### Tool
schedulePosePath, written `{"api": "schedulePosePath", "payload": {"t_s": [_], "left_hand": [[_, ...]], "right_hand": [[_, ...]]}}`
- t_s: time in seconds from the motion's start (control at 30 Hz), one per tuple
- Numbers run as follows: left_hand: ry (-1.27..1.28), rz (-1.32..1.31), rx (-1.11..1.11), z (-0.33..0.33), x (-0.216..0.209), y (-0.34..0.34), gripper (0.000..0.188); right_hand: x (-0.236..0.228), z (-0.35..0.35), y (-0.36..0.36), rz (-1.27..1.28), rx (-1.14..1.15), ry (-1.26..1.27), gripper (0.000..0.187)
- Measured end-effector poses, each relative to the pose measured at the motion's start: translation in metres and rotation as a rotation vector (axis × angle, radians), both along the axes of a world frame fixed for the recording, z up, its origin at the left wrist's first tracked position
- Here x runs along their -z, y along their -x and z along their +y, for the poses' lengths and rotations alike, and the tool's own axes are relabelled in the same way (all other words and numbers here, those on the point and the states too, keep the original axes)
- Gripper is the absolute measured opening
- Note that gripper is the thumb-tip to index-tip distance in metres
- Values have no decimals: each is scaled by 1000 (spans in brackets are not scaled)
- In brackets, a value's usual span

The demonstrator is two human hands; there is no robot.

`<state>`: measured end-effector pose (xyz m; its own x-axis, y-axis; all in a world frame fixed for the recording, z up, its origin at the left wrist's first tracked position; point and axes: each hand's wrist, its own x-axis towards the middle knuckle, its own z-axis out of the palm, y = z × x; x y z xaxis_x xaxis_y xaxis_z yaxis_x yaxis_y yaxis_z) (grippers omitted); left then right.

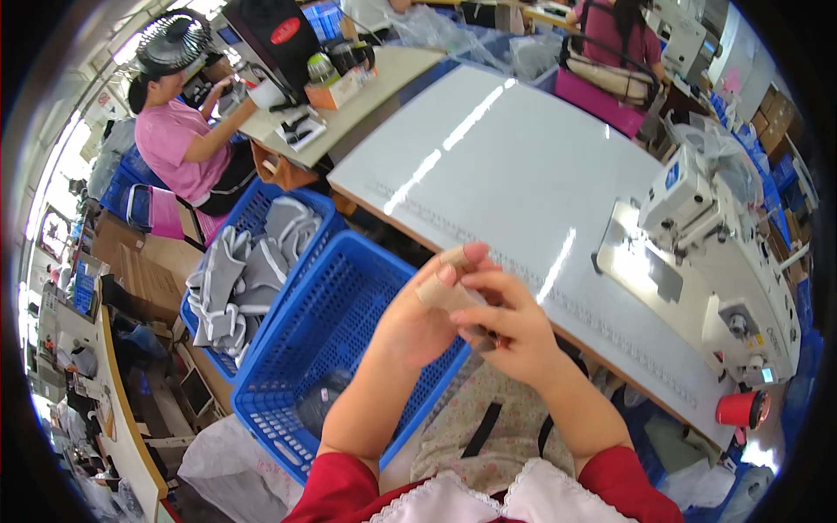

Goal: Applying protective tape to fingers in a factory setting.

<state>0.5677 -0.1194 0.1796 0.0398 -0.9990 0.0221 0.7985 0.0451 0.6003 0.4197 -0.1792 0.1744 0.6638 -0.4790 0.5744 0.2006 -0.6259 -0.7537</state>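
My left hand [417,324] is raised over the blue basket beside the table edge. Beige wraps, like finger tape [436,295], circle some of its fingers, which stretch toward the right and hold nothing I can see. Coming from the other side, my right hand [514,324] bends its fingers round the taped fingertips and pinches at the beige tape. Its fingertips partly cover the left ones there. A floral cloth [475,418] with dark straps covers my lap below both hands.
A white-topped table [488,166] carries a sewing machine [697,209] and a red cup [741,408]. Left of me stand a blue basket [336,261] holding a dark plastic bag and another with grey white-edged pieces [248,270]. A person in pink [179,131] sits at the far-left table.
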Motion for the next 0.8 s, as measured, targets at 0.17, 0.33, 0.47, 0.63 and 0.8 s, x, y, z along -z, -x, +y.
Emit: {"api": "schedulePosePath", "payload": {"t_s": [0.17, 0.33, 0.47, 0.63, 0.8], "left_hand": [[-10, -29, -1, 4, 9, 1, 50], [-7, 2, -8, 7, 15, 2, 50], [-8, 72, 26, 6, 29, 0, 47], [-22, 139, 19, 4, 35, -1, 44], [-58, 155, -26, 6, 37, -6, 46]], "right_hand": [[5, 0, -1, 47, -12, -6, 26], [13, 2, -4, 63, -38, -18, 25], [18, 4, -6, 44, -13, -59, 26], [22, 4, -13, 46, 32, -52, 33], [32, 2, -22, 38, 7, -85, 33]]}}
